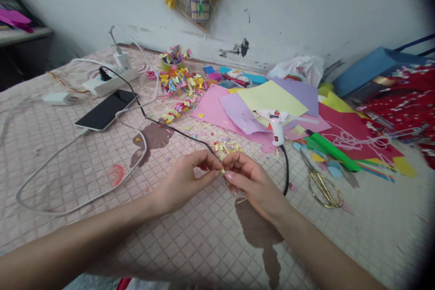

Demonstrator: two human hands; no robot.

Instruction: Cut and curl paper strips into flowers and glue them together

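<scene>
Head view: left hand (pixel 185 180) and right hand (pixel 253 181) both pinch a pale-yellow piece (pixel 223 171) near centre, nearer than the loose scraps (pixel 229 146) and left of the glue gun (pixel 277 132). Light, even pressure appears advisable, since the piece probably creases easily; its exact shape cannot be told.

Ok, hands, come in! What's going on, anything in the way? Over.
Left hand and right hand pinching tiny yellow piece. Glue gun on coloured paper. Black cord close behind both hands.
</scene>
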